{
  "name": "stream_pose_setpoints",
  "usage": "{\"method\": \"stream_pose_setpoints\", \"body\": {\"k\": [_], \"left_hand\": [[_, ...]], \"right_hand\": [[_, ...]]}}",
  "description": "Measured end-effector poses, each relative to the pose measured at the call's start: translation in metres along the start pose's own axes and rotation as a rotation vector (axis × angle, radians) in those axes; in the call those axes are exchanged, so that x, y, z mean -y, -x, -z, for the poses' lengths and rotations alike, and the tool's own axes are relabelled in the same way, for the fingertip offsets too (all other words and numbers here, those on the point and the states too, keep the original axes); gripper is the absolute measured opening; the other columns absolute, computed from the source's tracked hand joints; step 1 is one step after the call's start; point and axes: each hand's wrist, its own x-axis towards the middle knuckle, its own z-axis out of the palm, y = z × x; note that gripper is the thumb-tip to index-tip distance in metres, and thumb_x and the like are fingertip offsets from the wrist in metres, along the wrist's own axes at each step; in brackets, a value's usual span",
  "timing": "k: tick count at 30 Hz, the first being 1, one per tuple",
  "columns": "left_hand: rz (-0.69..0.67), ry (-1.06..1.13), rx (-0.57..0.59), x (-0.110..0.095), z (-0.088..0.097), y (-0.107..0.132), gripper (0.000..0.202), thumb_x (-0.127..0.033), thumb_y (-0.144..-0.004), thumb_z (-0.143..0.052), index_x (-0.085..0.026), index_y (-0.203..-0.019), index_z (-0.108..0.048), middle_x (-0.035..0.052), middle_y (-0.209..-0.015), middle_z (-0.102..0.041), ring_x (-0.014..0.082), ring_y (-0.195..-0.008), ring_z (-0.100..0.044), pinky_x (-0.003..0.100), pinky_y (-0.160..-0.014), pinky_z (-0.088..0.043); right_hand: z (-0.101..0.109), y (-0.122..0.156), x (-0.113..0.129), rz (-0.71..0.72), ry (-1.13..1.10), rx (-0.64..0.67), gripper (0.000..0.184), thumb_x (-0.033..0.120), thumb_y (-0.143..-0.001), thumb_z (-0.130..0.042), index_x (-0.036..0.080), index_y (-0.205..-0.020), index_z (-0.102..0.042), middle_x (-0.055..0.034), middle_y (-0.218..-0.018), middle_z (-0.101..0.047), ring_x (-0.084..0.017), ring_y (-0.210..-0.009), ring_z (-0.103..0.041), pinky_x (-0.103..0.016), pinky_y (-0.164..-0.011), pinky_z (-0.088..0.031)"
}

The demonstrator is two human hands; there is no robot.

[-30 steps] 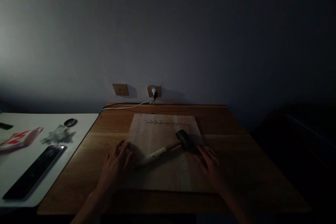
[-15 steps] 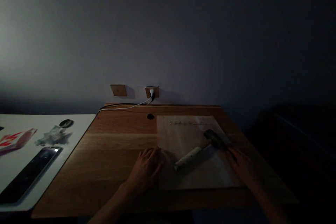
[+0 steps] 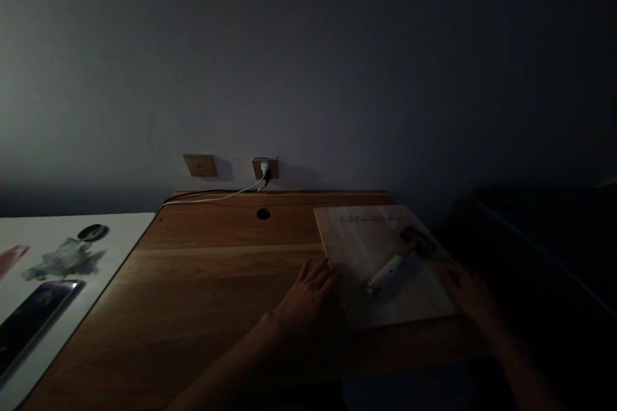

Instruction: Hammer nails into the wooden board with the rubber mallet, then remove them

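A flat, pale wooden board (image 3: 359, 250) lies on the table's right side. On it rests a hammer with a dark head (image 3: 418, 241) and a light handle (image 3: 388, 273). A row of several small nail-like points (image 3: 369, 218) runs along the board's far edge. My left hand (image 3: 313, 298) grips the board's left edge, its fingers closed and the thumb partly in shadow. At the opposite edge, in dim light, my right hand (image 3: 465, 289) holds the right side, fingertips near the hammer head.
The wooden table (image 3: 212, 295) has a round cable hole (image 3: 263, 213). White and black cables run to a wall socket (image 3: 265, 168). On a white table (image 3: 125, 231) at left lie a phone-like dark slab (image 3: 33, 321), crumpled plastic (image 3: 70, 259) and a round black object (image 3: 93, 232).
The board has shifted right across the table and turned slightly, carrying the hammer with it. Both hands moved along with its edges. My view has swung a little to the right.
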Motion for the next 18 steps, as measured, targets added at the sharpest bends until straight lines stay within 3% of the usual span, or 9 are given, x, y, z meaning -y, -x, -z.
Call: {"method": "stream_pose_setpoints", "body": {"k": [3,6,9,13,18], "left_hand": [[-0.007,-0.014,0.045,0.002,-0.004,0.004,0.059,-0.051,-0.103,-0.04,-0.021,-0.153,-0.038,0.0131,-0.146,-0.057,0.031,-0.153,-0.026,0.065,-0.124,-0.013],[0.039,-0.046,0.03,0.006,-0.001,0.011,0.056,-0.045,-0.103,-0.044,-0.023,-0.154,-0.036,0.0122,-0.139,-0.063,0.0316,-0.151,-0.03,0.07,-0.122,-0.011],[0.094,-0.092,-0.015,0.015,0.009,0.025,0.053,-0.04,-0.102,-0.048,-0.024,-0.152,-0.04,0.012,-0.135,-0.066,0.0316,-0.146,-0.038,0.072,-0.121,-0.012],[0.194,-0.171,-0.097,0.036,0.026,0.058,0.043,-0.034,-0.1,-0.052,-0.024,-0.142,-0.054,0.0112,-0.13,-0.068,0.0328,-0.141,-0.044,0.073,-0.119,-0.013],[0.381,-0.246,-0.179,0.072,0.053,0.111,0.032,-0.031,-0.099,-0.049,-0.025,-0.127,-0.064,0.0098,-0.126,-0.071,0.0326,-0.14,-0.047,0.071,-0.119,-0.018]], "right_hand": [[0.002,-0.001,0.003,-0.073,-0.035,0.087,0.058,0.055,-0.083,-0.042,0.013,-0.11,-0.072,-0.0237,-0.112,-0.075,-0.039,-0.103,-0.072,-0.05,-0.091,-0.056],[0.007,0.0,0.013,-0.159,-0.04,0.104,0.065,0.058,-0.082,-0.044,0.012,-0.118,-0.071,-0.024,-0.113,-0.075,-0.039,-0.101,-0.073,-0.049,-0.087,-0.057],[0.008,0.01,0.033,-0.132,-0.037,0.097,0.062,0.06,-0.081,-0.047,0.015,-0.116,-0.072,-0.0211,-0.109,-0.077,-0.038,-0.096,-0.074,-0.049,-0.083,-0.058],[0.0,0.034,0.075,0.014,-0.067,0.038,0.054,0.058,-0.087,-0.047,0.019,-0.115,-0.072,-0.0199,-0.113,-0.075,-0.037,-0.1,-0.073,-0.05,-0.087,-0.057],[-0.015,0.061,0.145,0.164,-0.129,0.021,0.049,0.054,-0.094,-0.046,0.018,-0.115,-0.07,-0.0183,-0.11,-0.076,-0.035,-0.099,-0.073,-0.05,-0.088,-0.057]]}}
